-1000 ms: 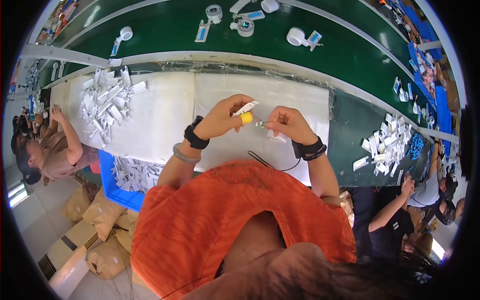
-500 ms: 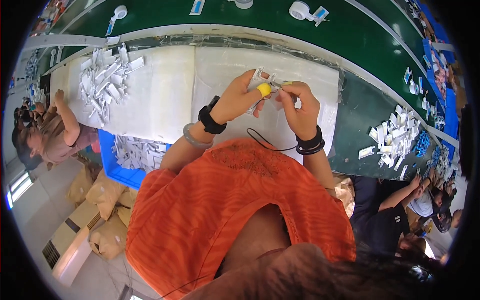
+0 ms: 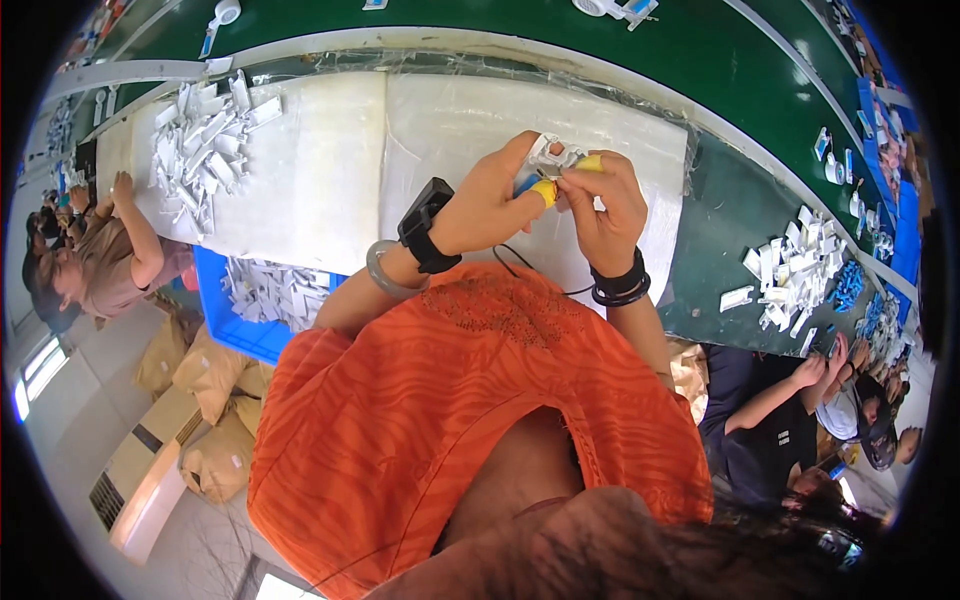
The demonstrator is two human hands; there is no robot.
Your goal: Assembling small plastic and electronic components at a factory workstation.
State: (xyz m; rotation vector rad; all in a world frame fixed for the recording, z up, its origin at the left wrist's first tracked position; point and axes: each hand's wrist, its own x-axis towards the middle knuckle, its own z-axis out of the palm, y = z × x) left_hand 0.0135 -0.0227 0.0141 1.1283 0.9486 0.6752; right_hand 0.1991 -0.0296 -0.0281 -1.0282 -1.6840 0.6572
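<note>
A blue bin (image 3: pixel 246 335) sits below the near edge of the table (image 3: pixel 440 125), to the left of the person's body, filled with a jumble of white plastic pieces (image 3: pixel 272 290) that lie at all angles. Behind it on the floor stand brown paper sacks (image 3: pixel 216 468); what they contain cannot be seen.

The white housing (image 3: pixel 552 155) is held up above the white-covered part of the table, in front of the person's chest. Its visible end, a frame with openings, points away from the body, toward the green belt (image 3: pixel 690 55). Fingers hide much of the rest, so the direction of its long axis cannot be told for certain.

The left hand (image 3: pixel 490 205) is clamped on the housing from the left, a yellow cover on its thumb. The right hand (image 3: pixel 612 205) meets it from the right, thumb and forefinger together at the housing; what lies between those fingertips is too small to tell. A yellow cover shows on a right finger too.

A loose heap of white parts (image 3: pixel 210 155) lies on the table's left, another pile (image 3: pixel 795 265) on its green right portion, just beside a blue cluster (image 3: pixel 847 287).
</note>
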